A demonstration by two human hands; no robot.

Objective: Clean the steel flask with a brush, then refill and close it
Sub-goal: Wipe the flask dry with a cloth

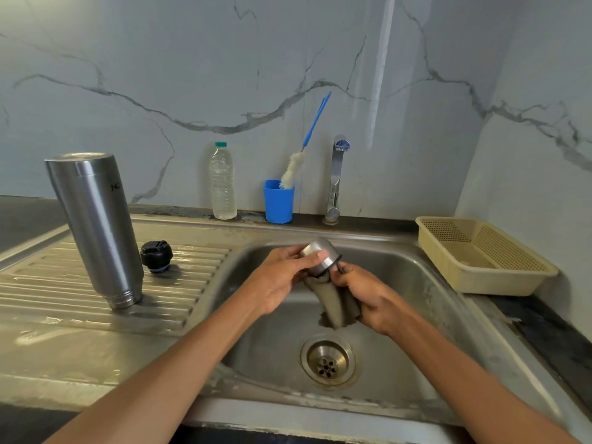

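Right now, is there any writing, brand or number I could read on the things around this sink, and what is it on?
"NC": dark letters on the steel flask, cut off where its side curves away, so the full word cannot be read.
Plastic water bottle: no readable label.
Black stopper: any marks too small to read.

Pale marble wall panels (160, 75) with grey veins rise behind the counter and turn a corner on the right, where a bright streak of light falls down the wall beside the tap (336, 177). A stainless steel sink (448, 315) with a ribbed draining board (48, 283) on its left is set in a dark countertop (560, 341). A beige plastic basket (480, 254) sits on the counter at the right.
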